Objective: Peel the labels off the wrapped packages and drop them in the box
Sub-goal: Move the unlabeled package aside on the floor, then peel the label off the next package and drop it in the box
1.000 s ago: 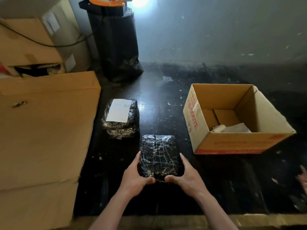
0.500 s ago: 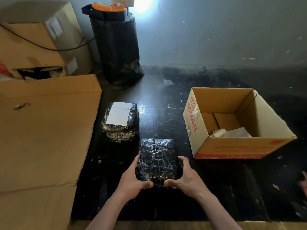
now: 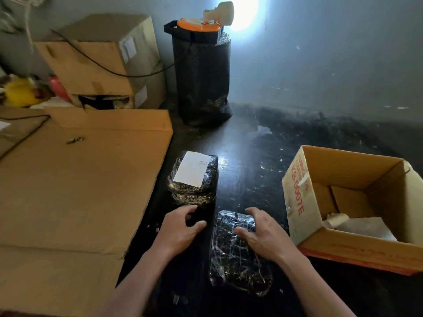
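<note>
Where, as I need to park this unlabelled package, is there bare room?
Widest bare patch: the dark surface between the labelled package and the open box, back to the black bag. Leftward is crowded: flat cardboard lies close beside the labelled package; the left hand, right hand and unlabelled package fill the near strip.

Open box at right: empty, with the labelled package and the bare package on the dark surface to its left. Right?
Not empty: the head view shows white paper lying inside the open box. The rest holds: the labelled package and the bare package lie on the dark surface to its left.
</note>
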Tool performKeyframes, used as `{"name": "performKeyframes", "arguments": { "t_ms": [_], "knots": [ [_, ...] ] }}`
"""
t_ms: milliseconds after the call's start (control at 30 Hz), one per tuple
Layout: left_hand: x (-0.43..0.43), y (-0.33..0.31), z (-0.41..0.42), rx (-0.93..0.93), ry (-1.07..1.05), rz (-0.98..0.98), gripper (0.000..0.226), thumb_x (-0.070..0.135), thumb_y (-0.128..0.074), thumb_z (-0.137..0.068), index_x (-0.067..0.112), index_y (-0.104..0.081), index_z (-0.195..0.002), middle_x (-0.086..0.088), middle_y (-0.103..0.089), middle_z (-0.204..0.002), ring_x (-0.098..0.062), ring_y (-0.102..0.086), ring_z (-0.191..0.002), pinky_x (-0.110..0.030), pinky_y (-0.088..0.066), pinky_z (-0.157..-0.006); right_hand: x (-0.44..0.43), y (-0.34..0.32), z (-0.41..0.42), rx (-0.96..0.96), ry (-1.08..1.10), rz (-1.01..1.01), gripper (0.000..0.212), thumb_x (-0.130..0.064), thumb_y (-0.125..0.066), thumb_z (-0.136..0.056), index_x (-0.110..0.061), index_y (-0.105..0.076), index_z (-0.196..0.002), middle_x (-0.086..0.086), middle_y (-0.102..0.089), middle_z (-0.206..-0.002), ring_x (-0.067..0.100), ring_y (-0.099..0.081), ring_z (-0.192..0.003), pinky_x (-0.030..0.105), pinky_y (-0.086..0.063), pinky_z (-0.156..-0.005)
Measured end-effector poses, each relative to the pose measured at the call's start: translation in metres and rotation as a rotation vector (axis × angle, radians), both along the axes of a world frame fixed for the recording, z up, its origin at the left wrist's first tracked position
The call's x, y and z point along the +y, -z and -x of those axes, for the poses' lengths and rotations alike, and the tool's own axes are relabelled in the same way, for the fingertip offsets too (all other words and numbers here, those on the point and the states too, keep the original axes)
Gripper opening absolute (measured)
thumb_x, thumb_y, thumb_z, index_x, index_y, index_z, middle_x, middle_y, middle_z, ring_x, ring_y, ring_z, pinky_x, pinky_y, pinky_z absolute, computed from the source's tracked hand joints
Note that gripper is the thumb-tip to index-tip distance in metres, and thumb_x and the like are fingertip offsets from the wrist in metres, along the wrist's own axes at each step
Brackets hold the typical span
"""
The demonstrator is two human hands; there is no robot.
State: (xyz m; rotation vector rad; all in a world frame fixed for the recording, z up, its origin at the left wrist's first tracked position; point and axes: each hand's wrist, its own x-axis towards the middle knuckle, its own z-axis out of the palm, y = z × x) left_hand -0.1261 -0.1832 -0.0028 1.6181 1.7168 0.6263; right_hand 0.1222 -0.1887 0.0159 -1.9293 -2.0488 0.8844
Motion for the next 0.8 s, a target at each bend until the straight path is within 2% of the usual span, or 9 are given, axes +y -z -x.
{"name": "performKeyframes", "arguments": {
  "t_ms": [100, 200, 300, 400, 500, 667, 800],
  "knots": [
    [0.030, -0.008, 0.022, 0.077, -0.014, -0.047, 0.061, 0.040, -0.077, -0.084, 0.021, -0.058, -0.139, 0.003, -0.064, -0.132, -0.010, -0.061, -0.116, -0.022, -0.045, -0.097, 0.033, -0.005, 0.028, -0.027, -0.049, -0.022, 0.069, -0.057, -0.058, -0.090, -0.022, -0.036, -0.145, 0.002, -0.049, -0.143, 0.021, -0.050, -0.128, 0.040, -0.045, -0.105],
    [0.061, -0.012, 0.047, 0.140, -0.019, -0.065, 0.066, 0.041, -0.079, -0.082, 0.018, -0.057, -0.140, 0.001, -0.063, -0.133, -0.014, -0.061, -0.118, -0.030, -0.047, -0.103, 0.065, -0.010, 0.058, -0.062, -0.086, -0.015, 0.070, -0.054, -0.059, -0.091, -0.020, -0.034, -0.147, 0.004, -0.046, -0.145, 0.023, -0.048, -0.130, 0.042, -0.043, -0.106],
    [0.091, -0.010, 0.069, 0.171, 0.008, -0.067, 0.071, 0.040, -0.083, -0.077, 0.018, -0.058, -0.139, 0.000, -0.065, -0.130, -0.017, -0.062, -0.114, -0.033, -0.050, -0.100, 0.098, -0.010, 0.085, -0.086, -0.082, 0.010, 0.069, -0.049, -0.064, -0.090, -0.019, -0.034, -0.146, 0.005, -0.046, -0.146, 0.025, -0.046, -0.132, 0.044, -0.042, -0.107],
    [0.122, -0.001, 0.087, 0.199, 0.072, -0.045, 0.075, 0.040, -0.086, -0.073, 0.018, -0.056, -0.138, -0.001, -0.064, -0.130, -0.019, -0.060, -0.113, -0.035, -0.051, -0.097, 0.130, -0.003, 0.105, -0.118, -0.054, 0.042, 0.067, -0.045, -0.070, -0.087, -0.018, -0.038, -0.140, 0.008, -0.050, -0.140, 0.028, -0.050, -0.126, 0.045, -0.044, -0.102],
    [0.150, 0.010, 0.098, 0.145, 0.132, 0.011, 0.085, 0.037, -0.089, -0.070, 0.017, -0.049, -0.143, -0.003, -0.059, -0.135, -0.022, -0.057, -0.120, -0.036, -0.049, -0.100, 0.156, 0.007, 0.119, -0.120, -0.009, 0.073, 0.070, -0.041, -0.076, -0.082, -0.021, -0.039, -0.138, 0.008, -0.051, -0.133, 0.029, -0.053, -0.119, 0.046, -0.047, -0.097],
    [0.179, 0.030, 0.107, 0.095, 0.214, 0.081, 0.106, 0.038, -0.091, -0.067, 0.019, -0.033, -0.154, -0.003, -0.046, -0.147, -0.022, -0.045, -0.134, -0.023, -0.035, -0.099, 0.180, 0.020, 0.130, -0.086, 0.075, 0.107, 0.081, -0.040, -0.087, -0.069, -0.025, -0.041, -0.134, 0.006, -0.042, -0.127, 0.029, -0.051, -0.115, 0.052, -0.048, -0.096],
    [0.190, 0.041, 0.110, -0.009, 0.251, 0.170, 0.123, 0.040, -0.093, -0.063, 0.023, -0.019, -0.160, -0.001, -0.033, -0.160, -0.020, -0.035, -0.143, -0.029, -0.033, -0.112, 0.189, 0.024, 0.126, -0.047, 0.105, 0.123, 0.087, -0.041, -0.092, -0.062, -0.028, -0.043, -0.132, 0.001, -0.038, -0.121, 0.025, -0.050, -0.107, 0.049, -0.050, -0.095]
  ]
}}
